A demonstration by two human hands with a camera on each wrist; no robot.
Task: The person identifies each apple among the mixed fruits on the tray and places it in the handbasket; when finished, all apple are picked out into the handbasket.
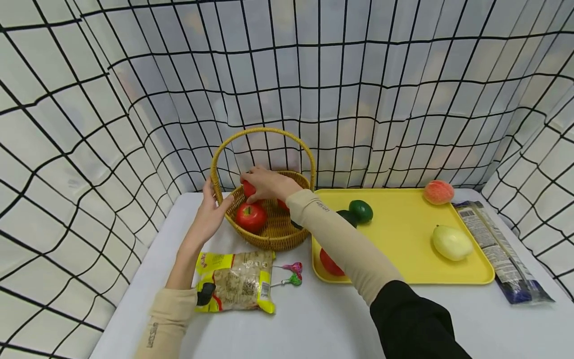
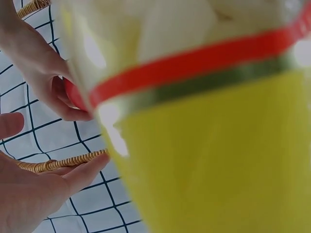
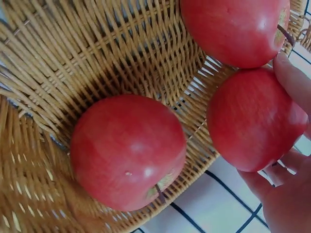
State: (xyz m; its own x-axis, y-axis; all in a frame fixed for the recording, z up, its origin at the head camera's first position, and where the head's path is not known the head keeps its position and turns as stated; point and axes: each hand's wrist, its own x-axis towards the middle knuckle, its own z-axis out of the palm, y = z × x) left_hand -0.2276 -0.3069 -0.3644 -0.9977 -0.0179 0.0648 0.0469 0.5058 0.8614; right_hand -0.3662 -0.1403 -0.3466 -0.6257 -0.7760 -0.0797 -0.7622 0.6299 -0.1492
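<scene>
A red apple [image 3: 255, 121] is at the far left part of a wicker basket [image 1: 278, 243], gripped between the thumb and fingers of the right hand [image 1: 271, 183]. Two more apples lie in the basket: one at the near left [image 1: 251, 218], the other farther right [image 1: 282, 205], partly hidden by the right forearm. The left hand [image 1: 210, 219] rests against the basket's left side by the tall handle [image 1: 263, 130], one finger straight along the wicker and the thumb spread apart.

Just nearer than the basket lies a yellow snack bag [image 1: 242, 281], with a pink lollipop [image 1: 293, 268] and a green lollipop [image 1: 293, 279] at its right. Right of the basket is a yellow tray [image 1: 399, 259]. It bears a red fruit [image 1: 330, 263] at the near left, a green avocado [image 1: 361, 211] at the far left, a pale yellow fruit [image 1: 452, 243] at the right and a peach [image 1: 438, 192] in the far right corner. Right of the tray lies a long packet [image 1: 502, 254]. Everything is on a white table [image 1: 323, 324], with black netting [image 1: 341, 89] behind.
</scene>
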